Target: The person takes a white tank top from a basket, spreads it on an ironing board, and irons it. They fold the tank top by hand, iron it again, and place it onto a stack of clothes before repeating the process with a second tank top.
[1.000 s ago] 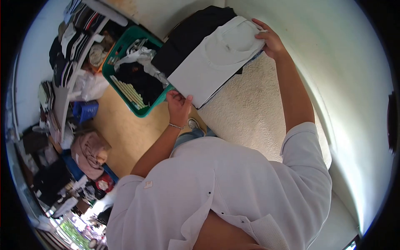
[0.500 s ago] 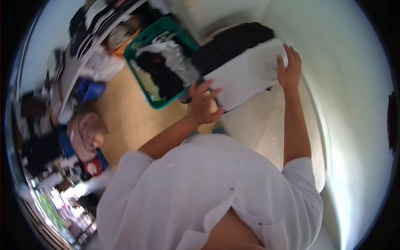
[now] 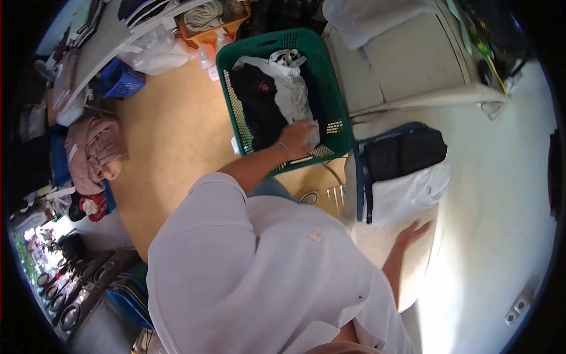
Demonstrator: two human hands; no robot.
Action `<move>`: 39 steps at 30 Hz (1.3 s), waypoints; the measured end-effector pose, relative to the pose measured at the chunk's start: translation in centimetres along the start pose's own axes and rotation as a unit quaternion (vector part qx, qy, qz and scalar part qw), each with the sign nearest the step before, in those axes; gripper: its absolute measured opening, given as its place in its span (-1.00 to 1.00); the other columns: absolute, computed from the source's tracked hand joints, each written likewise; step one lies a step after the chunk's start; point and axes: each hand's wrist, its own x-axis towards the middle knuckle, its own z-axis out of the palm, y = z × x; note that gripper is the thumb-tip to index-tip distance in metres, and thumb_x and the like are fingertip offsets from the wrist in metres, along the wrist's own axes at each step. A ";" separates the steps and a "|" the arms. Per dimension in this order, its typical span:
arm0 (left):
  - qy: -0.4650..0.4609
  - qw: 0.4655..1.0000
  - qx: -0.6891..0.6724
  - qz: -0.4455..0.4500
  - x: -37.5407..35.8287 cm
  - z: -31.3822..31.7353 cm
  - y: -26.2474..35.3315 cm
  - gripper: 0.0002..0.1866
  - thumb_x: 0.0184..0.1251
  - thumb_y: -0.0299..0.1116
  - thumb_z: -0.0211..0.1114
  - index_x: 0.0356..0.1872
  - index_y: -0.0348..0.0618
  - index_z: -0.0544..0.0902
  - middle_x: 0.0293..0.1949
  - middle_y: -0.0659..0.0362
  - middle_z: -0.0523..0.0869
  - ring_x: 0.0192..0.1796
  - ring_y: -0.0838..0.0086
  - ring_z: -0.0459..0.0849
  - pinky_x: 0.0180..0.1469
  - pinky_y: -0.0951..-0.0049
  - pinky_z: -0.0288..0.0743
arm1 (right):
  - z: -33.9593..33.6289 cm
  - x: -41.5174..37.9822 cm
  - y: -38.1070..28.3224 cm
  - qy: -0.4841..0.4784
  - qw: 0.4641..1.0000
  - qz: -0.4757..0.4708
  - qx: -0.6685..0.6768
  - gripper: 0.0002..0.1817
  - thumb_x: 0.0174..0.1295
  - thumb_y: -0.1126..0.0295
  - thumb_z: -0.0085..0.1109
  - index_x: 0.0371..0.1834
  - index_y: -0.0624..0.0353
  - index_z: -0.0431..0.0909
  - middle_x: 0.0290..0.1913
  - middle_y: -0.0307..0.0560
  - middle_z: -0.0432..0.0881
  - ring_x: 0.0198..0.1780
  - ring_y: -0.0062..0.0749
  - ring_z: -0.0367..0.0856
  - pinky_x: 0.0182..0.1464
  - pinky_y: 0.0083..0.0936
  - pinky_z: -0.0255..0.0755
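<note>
My left hand (image 3: pixel 296 138) reaches into a green laundry basket (image 3: pixel 338 109), its fingers curled on the lower end of a white garment (image 3: pixel 290 91). Next to that garment in the basket lies a black garment (image 3: pixel 256 109) with a small red mark. My right hand (image 3: pixel 411 233) is open, fingers spread, just below a folded white garment (image 3: pixel 407 197) on a pale padded board (image 3: pixel 377 239). Behind the folded white piece lies a folded black garment (image 3: pixel 407 152) with dark blue cloth at its edge.
A white cabinet (image 3: pixel 407 71) with a grey towel (image 3: pixel 377 17) on it stands beyond the board. To the left are a shelf, a blue basket (image 3: pixel 122 79), an orange basket (image 3: pixel 215 29) and a heap of pinkish cloth (image 3: pixel 94 150). A wall runs along the right.
My left hand has moved from beside the green basket into it, onto the white garment. My right hand has come off the folded white garment, back toward my body. The view has turned left.
</note>
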 end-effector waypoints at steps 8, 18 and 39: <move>-0.217 0.915 0.246 -0.237 14.1 -7.0 -17.7 -0.21 0.05 -0.32 0.31 0.43 0.05 0.30 0.55 0.10 -0.08 0.43 0.13 0.30 0.27 0.02 0.35 | -1.8 -16.4 -7.0 -0.402 0.890 0.058 -0.207 0.06 0.12 0.08 0.30 0.56 0.18 -0.17 0.53 0.46 -0.26 0.55 0.28 -0.22 0.53 -0.08 -0.14; -0.156 0.922 0.187 -0.301 21.3 -2.0 -18.6 -0.45 0.10 -0.46 0.30 0.19 0.06 0.47 0.21 0.05 0.54 0.21 0.11 0.56 0.22 0.18 0.49 | -2.4 -14.5 -7.8 -0.476 0.838 0.127 -0.236 0.06 0.10 0.09 0.36 0.55 0.19 -0.12 0.54 0.41 -0.19 0.54 0.22 -0.11 0.50 -0.17 -0.02; -0.403 0.708 -0.537 0.220 -7.6 -1.8 24.4 -0.85 0.08 -0.50 0.19 -0.38 -0.12 0.38 -0.36 0.31 0.41 -0.21 0.65 0.39 -0.10 0.51 0.35 | -3.4 -19.2 -8.8 -0.369 0.795 0.227 0.424 -0.20 0.25 -0.12 0.13 0.46 0.03 0.15 0.33 -0.07 0.34 0.32 -0.24 0.38 0.29 -0.25 0.33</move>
